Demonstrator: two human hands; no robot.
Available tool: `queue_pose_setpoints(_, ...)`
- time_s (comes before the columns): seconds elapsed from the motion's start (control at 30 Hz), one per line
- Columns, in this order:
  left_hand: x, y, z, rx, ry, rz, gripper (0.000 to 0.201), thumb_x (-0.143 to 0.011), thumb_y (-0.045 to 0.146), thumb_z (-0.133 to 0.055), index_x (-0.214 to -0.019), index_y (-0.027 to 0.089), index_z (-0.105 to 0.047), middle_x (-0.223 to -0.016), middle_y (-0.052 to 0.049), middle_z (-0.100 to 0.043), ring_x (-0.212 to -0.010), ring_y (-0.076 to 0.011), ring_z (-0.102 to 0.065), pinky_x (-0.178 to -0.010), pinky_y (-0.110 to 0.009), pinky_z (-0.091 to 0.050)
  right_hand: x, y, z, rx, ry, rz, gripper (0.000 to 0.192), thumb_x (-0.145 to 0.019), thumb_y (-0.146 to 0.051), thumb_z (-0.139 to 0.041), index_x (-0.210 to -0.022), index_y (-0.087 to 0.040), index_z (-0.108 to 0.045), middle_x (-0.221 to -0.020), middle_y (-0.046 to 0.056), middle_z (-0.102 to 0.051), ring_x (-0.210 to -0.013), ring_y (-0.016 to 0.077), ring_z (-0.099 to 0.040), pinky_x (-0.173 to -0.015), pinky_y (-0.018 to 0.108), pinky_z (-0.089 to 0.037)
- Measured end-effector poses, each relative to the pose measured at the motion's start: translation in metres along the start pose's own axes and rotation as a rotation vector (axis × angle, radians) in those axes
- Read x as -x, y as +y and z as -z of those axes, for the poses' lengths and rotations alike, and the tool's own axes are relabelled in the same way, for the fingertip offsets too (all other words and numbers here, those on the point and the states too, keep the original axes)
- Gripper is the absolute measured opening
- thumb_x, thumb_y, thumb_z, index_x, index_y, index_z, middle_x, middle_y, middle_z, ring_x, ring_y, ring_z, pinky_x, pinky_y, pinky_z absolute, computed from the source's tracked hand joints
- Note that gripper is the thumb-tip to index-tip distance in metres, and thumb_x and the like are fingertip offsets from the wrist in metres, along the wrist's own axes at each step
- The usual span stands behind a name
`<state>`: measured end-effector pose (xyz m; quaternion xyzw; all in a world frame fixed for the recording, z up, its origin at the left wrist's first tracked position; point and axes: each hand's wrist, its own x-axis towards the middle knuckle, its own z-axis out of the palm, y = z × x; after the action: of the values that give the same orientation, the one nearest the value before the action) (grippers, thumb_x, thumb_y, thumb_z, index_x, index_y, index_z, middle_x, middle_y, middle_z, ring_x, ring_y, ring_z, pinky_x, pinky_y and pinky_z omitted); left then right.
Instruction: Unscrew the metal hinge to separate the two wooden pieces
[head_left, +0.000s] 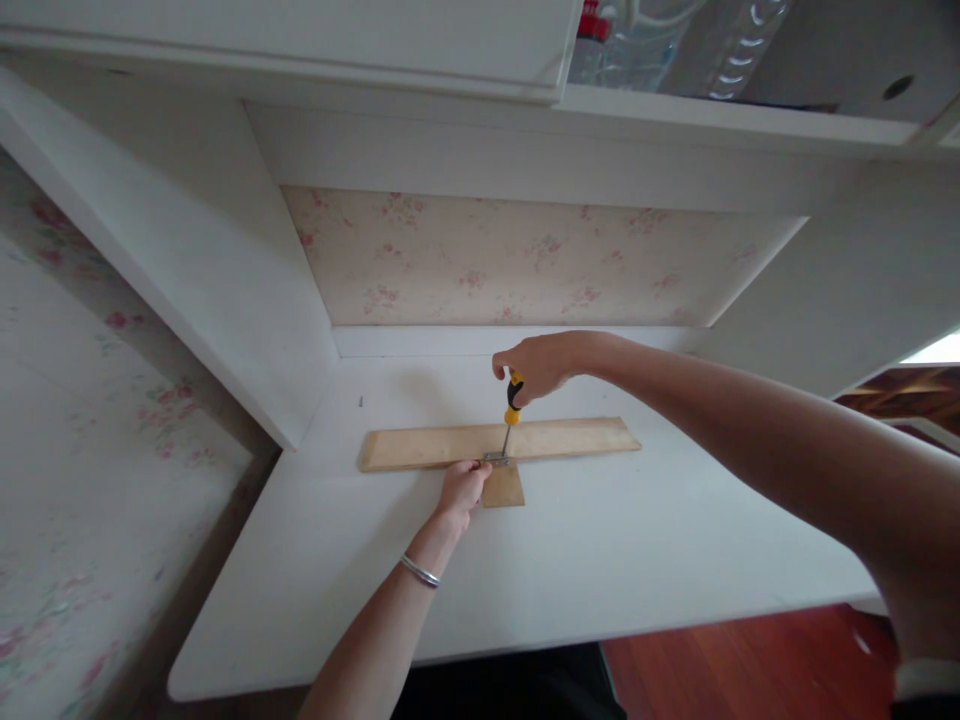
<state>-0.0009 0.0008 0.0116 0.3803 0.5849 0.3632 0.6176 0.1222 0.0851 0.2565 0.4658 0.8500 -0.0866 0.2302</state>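
Note:
My right hand is closed around the yellow and black handle of a screwdriver, held nearly upright with its shaft pointing down. The tip meets a small metal hinge, though the screw under it is too small to make out. This hinge lies where a long wooden board meets a short wooden piece on its near side. My left hand pinches the hinge's left end, fingertips pressed against it and the board's near edge. A small screw stands on the white desktop behind the board's left part.
The white desktop has a rounded front left corner. White side panels rise left and right, and an overhead cabinet hangs above. Clear plastic bottles sit in its open right section. Red flooring shows below.

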Motion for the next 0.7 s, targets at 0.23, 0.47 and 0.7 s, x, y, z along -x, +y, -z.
queue_pose_setpoints(0.23,0.0003,0.0010,-0.0003,-0.004,0.007,0.006,0.023,-0.076,0.029,-0.058,-0.059,0.017,-0.048,-0.044,0.008,-0.030,-0.036,-0.0053,-0.025,-0.038,-0.022,-0.012,-0.0028,0.0035,-0.0059,0.033,-0.009,-0.027,0.047,-0.077,-0.051,-0.054,-0.104,-0.014,-0.065,-0.078,0.011,-0.068,-0.061,0.0195,-0.061,-0.056,0.029,-0.038)
queue_pose_setpoints(0.47,0.0004,0.0000,-0.0002,0.000,0.014,0.001,0.025,-0.075,0.031,-0.060,-0.058,0.018,-0.047,-0.043,0.009,-0.030,-0.036,-0.0051,-0.025,-0.038,-0.021,-0.013,-0.0050,0.0059,-0.0080,-0.009,-0.054,-0.169,0.060,-0.083,-0.063,-0.038,-0.092,-0.011,-0.067,-0.064,0.011,-0.065,-0.055,0.0197,-0.060,-0.057,0.031,-0.039)
queue_pose_setpoints(0.7,0.0040,0.0022,-0.0008,-0.017,0.017,-0.017,0.026,-0.074,0.034,-0.060,-0.058,0.018,-0.047,-0.044,0.008,-0.032,-0.037,-0.0055,-0.027,-0.038,-0.021,-0.014,-0.0047,0.0084,-0.0099,-0.048,-0.010,-0.058,0.063,-0.073,-0.065,-0.055,-0.111,-0.016,-0.058,-0.085,0.010,-0.068,-0.059,0.0191,-0.061,-0.055,0.030,-0.039)
